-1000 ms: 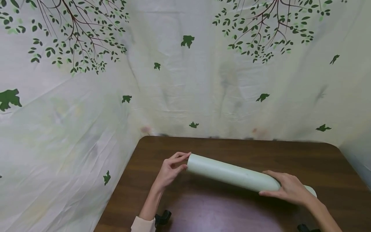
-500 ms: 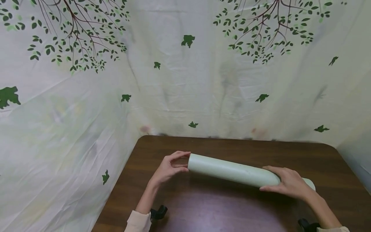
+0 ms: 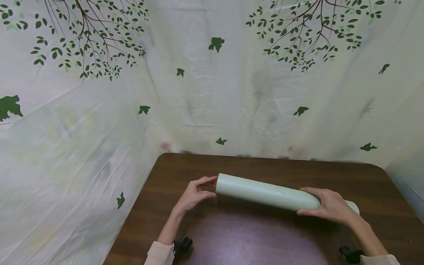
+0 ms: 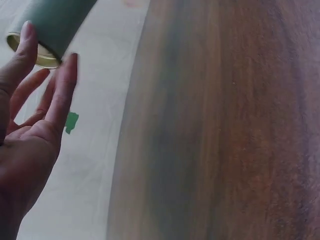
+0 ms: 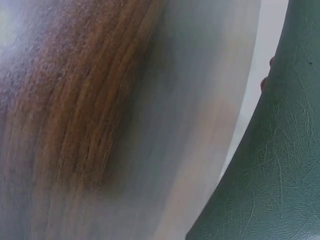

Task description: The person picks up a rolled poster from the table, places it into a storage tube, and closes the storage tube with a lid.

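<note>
A long pale green tube (image 3: 265, 191) slants across the head view, its left end farther back. In the left wrist view this end of the tube (image 4: 62, 22) has a gold-coloured rim (image 4: 48, 61) around a recessed face. My left hand (image 3: 195, 195) spans that end, thumb at one side of the rim and index finger at the other; the remaining fingers sit just below it. My right hand (image 3: 328, 206) grips the tube near its right end, thumb on the near side and fingers over the top. The tube's green surface (image 5: 280, 165) fills the right of the right wrist view.
A brown wooden table (image 3: 251, 235) lies under the hands, with a shiny patch in front of the tube. White cloth (image 3: 212, 95) printed with branches and leaves hangs behind it and at the sides. Black wrist devices (image 3: 183, 246) are on both wrists.
The tube's right end and my right hand have shifted slightly up in the head view, and the tube slants a little less. My left fingers have stayed at the rim with small shifts.
</note>
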Motion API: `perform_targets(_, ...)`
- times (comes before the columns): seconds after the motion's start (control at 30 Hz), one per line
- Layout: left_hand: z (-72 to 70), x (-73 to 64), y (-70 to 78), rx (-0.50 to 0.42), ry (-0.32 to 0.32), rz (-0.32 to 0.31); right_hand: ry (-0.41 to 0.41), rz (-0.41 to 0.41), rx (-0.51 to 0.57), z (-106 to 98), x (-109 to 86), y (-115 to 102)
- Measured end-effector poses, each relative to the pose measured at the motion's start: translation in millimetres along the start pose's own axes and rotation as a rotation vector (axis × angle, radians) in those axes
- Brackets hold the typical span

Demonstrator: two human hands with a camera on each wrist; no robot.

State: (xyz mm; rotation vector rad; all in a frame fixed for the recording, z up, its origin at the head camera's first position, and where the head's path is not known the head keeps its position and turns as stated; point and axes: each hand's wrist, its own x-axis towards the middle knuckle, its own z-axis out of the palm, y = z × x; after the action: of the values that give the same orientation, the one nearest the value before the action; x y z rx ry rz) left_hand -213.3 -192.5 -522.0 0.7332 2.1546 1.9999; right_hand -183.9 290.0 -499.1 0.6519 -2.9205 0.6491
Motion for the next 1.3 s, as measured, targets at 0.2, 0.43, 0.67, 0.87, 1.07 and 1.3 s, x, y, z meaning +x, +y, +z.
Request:
perform_targets(0.2,-2.1,3.0,-6.5,-0.096,0.020,0.002,-0.043,0.017,0.076,1.9,-0.8,3.2)
perform_targets(0.43,2.1,5.4,-8.6,-0.149,-0.017,0.013,-0.033,0.014,0.081,0.7,-6.7,3.6)
perform_targets(0.67,4.2,4.6,-0.4,-0.090,-0.057,-0.039,-0.013,0.005,0.062,3.5,-11.6,5.8)
perform_targets(0.87,3.1,11.8,3.5,-0.007,-0.076,-0.010,0.034,-0.003,0.016,6.8,-8.1,8.1)
perform_targets(1.07,5.6,18.8,-4.6,0.080,-0.022,-0.015,0.024,-0.015,-0.011,10.7,-0.3,12.2)
perform_targets(1.3,3.4,19.4,-16.4,0.162,0.007,-0.092,-0.063,-0.011,-0.003,18.3,14.9,17.2)
